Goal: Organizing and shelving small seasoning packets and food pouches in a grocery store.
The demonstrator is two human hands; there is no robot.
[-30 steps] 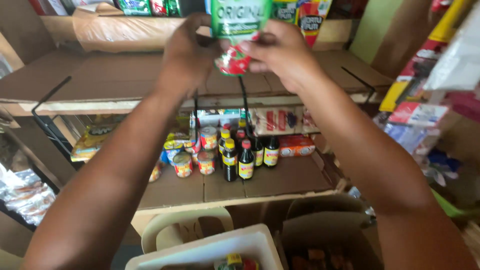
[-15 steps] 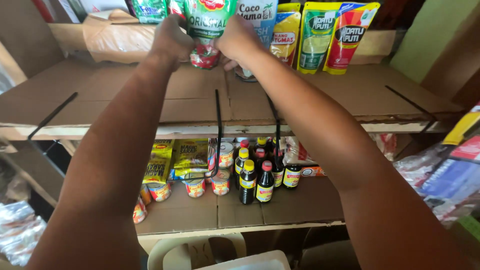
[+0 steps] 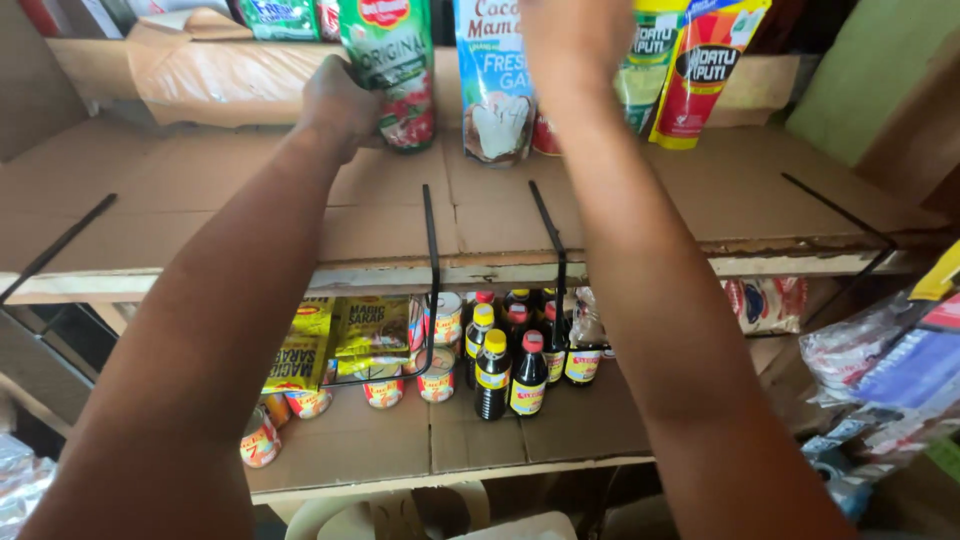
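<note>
Both forearms were bare, with no sleeves visible. The left hand and the right hand had no gloves, rings, or watch.

Setting: small grocery shop, as I see it through the head camera. Evidence: cardboard-lined shelves with wire dividers; standing sauce pouches in a row above; dark bottles, small cans and yellow seasoning packets grouped below.

Four upright pouches, five dark sauce bottles, two hands.
</note>
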